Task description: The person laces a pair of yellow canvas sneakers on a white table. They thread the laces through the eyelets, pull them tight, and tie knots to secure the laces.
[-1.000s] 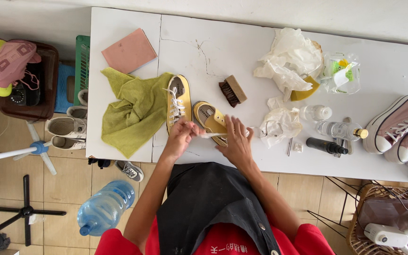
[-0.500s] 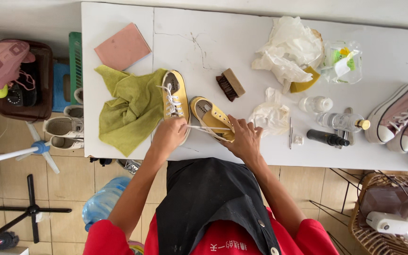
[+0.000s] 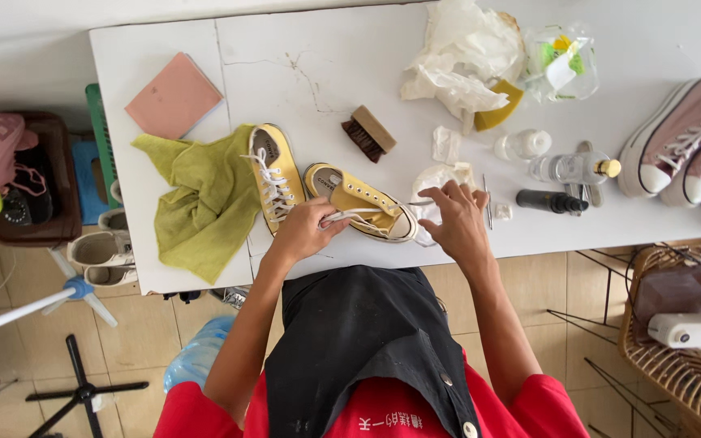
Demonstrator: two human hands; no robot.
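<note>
Yellow canvas dominates the near edge of the white table [image 3: 164, 49]: one yellow sneaker [image 3: 363, 204] lies on its side in front of the person, and a second yellow sneaker [image 3: 273, 174] sits just left of it, laced in white. The left hand [image 3: 306, 231] is curled shut on a white lace [image 3: 350, 215] that runs across the lying shoe, pinching it at the shoe's near side. The right hand [image 3: 458, 221] rests half open, fingers spread, touching crumpled white paper [image 3: 440, 178] beside the shoe's toe; it grips nothing that can be seen.

An olive-green cloth [image 3: 196, 203] spreads left of the shoes, with a flat pink square pad [image 3: 174, 95] above it near the table's far corner. A wooden brush [image 3: 368, 134] lies behind the shoes. Farther right stand a small clear round jar [image 3: 522, 144], a clear bottle with a yellow cap [image 3: 569, 168] on its side, and a slim black tube [image 3: 549, 201]. A clear plastic bag [image 3: 561, 61] holding green and yellow packets sits at the far edge, next to a heap of white wrapping [image 3: 460, 61]. Pink high-top sneakers [image 3: 683, 138] lie at the right end.
</note>
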